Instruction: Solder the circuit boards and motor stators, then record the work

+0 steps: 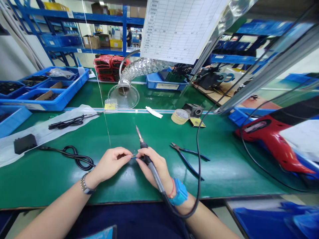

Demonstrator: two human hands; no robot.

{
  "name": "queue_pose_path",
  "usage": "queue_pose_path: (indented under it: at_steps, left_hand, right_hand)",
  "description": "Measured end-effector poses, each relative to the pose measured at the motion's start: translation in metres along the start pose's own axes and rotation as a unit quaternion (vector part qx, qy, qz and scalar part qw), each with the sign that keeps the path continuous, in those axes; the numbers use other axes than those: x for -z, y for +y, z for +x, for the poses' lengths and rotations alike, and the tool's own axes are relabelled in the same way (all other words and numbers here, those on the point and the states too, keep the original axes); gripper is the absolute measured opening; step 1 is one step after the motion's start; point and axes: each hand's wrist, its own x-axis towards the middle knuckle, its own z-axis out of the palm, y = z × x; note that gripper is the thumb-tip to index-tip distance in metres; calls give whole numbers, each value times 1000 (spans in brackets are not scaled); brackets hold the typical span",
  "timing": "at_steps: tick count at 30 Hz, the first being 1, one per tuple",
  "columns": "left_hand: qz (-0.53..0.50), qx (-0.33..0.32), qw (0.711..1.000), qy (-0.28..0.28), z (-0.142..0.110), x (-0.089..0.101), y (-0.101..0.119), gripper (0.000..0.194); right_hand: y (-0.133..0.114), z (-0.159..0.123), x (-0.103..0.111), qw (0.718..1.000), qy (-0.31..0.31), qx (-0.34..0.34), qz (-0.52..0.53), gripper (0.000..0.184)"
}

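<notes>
My right hand is closed around a soldering iron, whose bare metal tip points up and away over the bench. Its thumb and fingertip also come together at some thin wires, yellowish and blue, that span the small gap to my left hand. The fingers of my left hand pinch the other end of these wires; what lies inside that pinch is hidden. To the right of my hands lie cutting pliers with blue handles, spread apart. A coiled black cable lies left of my left hand.
A black box and another cable lie on white wrapping. Behind stand a clear fume hood, a round tin and blue bins. A red heat gun sits right. The iron's cord loops over my right forearm.
</notes>
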Motion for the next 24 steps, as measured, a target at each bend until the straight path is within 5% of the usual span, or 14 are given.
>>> queue_pose_path:
  at_steps: [5,12,24]
  left_hand:
    - [-84,-7,996,15,1,0,-6,17]
    - [11,-104,994,26,2,-4,-8,12]
    - [220,-248,939,87,-3,-14,-17,22]
  right_hand:
    - [0,0,-2,997,21,-53,58,34]
    - [-4,4,-4,970,11,-156,185,34]
    - [1,-2,1,979,66,-94,167,34]
